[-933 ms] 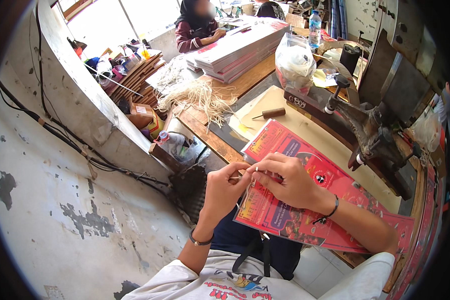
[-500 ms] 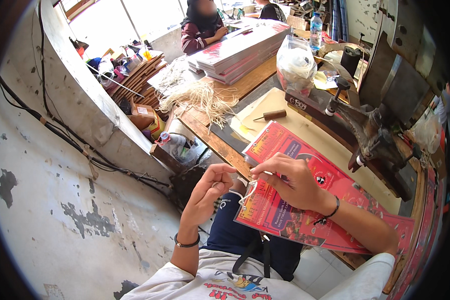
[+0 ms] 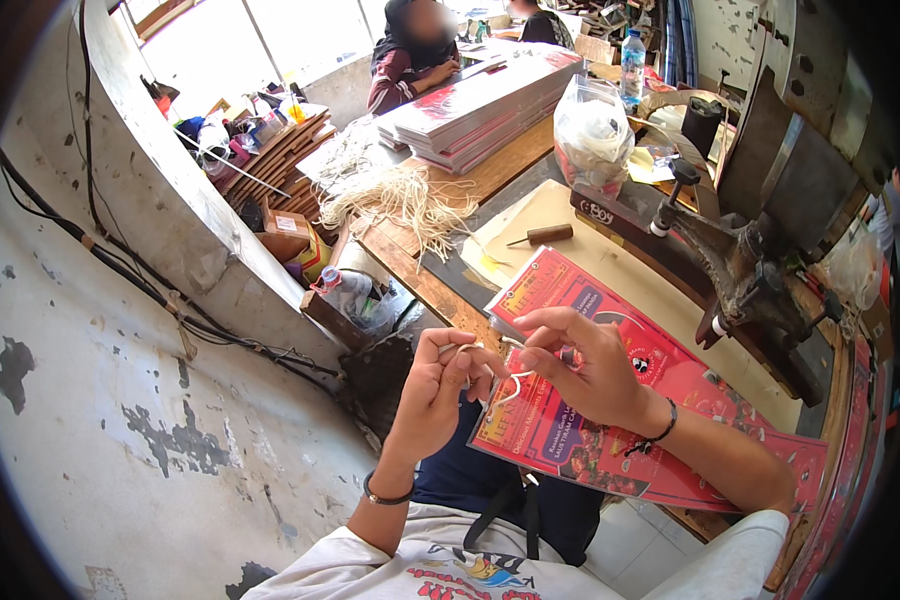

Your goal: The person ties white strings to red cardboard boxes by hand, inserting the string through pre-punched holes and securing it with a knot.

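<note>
A short white cord point(image 3: 516, 380) loops at the edge of a red printed sheet point(image 3: 610, 445) with a glossy, plastic-like surface. My left hand point(image 3: 432, 398) is closed, pinching part of the cord between thumb and fingers beside the sheet's left edge. Over the sheet, my right hand point(image 3: 598, 372) has its thumb and fingers curled around another stretch of the same cord. The fingertips partly hide how the cord crosses. Under my right forearm lies a second red sheet point(image 3: 560, 275), overlapped by the nearer one.
On the wooden table point(image 3: 440, 295) lies an awl point(image 3: 548, 235) on brown board. Loose white cords point(image 3: 420, 205), stacked printed sheets point(image 3: 480, 110) and a plastic bag point(image 3: 592, 135) sit farther back. A heavy metal device point(image 3: 735, 270) stands right. Another person point(image 3: 395, 75) sits beyond.
My left hand has moved right and its fingers have come onto the cord near my right hand. The cord's loop has shifted upward. My right fingers have opened slightly.
</note>
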Available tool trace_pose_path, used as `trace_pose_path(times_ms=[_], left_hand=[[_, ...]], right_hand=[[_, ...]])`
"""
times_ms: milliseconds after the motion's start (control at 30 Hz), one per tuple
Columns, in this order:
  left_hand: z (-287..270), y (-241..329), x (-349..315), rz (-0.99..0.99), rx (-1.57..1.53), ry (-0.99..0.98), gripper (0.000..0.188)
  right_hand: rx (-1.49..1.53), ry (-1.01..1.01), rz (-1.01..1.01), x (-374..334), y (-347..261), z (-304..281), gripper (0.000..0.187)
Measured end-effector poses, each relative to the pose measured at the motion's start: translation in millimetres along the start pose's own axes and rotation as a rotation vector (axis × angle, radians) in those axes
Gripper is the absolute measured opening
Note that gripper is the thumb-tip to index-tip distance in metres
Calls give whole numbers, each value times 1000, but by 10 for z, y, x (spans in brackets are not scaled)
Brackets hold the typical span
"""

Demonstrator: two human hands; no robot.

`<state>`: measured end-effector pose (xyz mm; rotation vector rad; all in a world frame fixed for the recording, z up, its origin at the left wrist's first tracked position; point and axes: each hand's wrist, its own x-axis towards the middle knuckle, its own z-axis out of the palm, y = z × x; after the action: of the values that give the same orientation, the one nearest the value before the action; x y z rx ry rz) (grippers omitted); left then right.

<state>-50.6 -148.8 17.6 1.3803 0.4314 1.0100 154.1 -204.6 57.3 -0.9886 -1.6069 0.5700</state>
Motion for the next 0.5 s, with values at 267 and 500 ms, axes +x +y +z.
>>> trace_pose_path(times_ms=[267,500], left_hand=[[238,53,90,109,50,279,17],[285,81,92,118,182,182,21]], right_hand=[[-95,-2,-32,12,85,8,17],[-139,9,56,28,11,-5,16]])
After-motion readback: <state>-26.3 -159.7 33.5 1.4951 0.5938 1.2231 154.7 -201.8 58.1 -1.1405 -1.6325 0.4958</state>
